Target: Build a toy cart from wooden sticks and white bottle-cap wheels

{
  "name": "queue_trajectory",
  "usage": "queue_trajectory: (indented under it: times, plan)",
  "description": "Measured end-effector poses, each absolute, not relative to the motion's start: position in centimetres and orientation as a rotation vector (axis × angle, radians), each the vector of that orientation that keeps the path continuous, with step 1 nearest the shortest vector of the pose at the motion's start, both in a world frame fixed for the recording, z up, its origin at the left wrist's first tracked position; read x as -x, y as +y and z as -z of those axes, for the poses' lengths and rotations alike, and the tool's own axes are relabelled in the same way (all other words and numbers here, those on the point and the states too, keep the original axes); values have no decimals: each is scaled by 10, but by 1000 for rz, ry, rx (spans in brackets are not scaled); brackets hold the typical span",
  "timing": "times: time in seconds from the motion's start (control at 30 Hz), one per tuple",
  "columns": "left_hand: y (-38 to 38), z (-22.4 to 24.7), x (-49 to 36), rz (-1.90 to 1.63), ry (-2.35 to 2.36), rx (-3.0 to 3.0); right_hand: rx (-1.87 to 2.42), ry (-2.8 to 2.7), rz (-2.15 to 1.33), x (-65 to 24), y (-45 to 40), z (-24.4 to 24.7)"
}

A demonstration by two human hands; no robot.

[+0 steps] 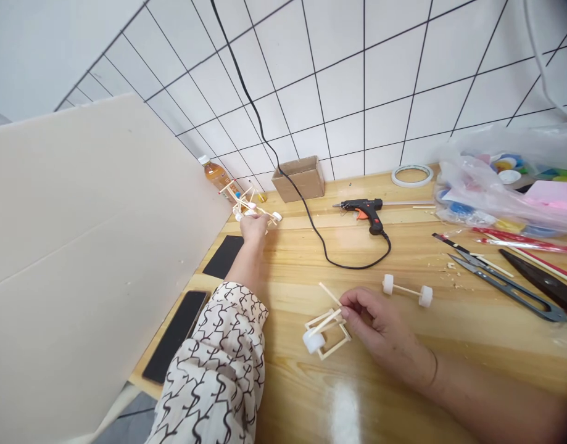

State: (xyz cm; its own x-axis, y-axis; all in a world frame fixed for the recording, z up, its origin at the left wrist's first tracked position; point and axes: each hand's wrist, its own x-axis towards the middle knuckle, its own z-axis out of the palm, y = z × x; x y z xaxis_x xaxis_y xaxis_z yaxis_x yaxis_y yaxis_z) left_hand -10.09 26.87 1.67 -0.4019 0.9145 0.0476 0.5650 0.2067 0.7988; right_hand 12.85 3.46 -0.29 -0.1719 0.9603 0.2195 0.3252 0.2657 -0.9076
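Observation:
My left hand reaches to the back left of the table, its fingers closed on a small model made of wooden sticks with white wheels. The hand covers part of that model. Nearer to me, my right hand pinches a thin wooden stick at a rectangular stick frame, which has a white foam-like wheel at its near left corner. Beyond the right hand lies a loose stick axle with a white wheel at each end.
A black glue gun lies mid-table, its cord looping left. Behind are a cardboard box, a drink bottle and a tape roll. Grey snips and a plastic bag lie right, a phone left.

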Motion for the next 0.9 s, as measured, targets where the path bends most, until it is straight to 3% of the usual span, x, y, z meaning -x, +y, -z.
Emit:
queue_trajectory:
  times: [0.57, 0.9]
  plan:
    - [111, -58, 92, -1051, 1314, -1235, 1285, -1601, -829, -134, 37, -8]
    - [57, -74, 73, -1125, 1065, -1338, 1080, -1939, -334, -144, 22, -54]
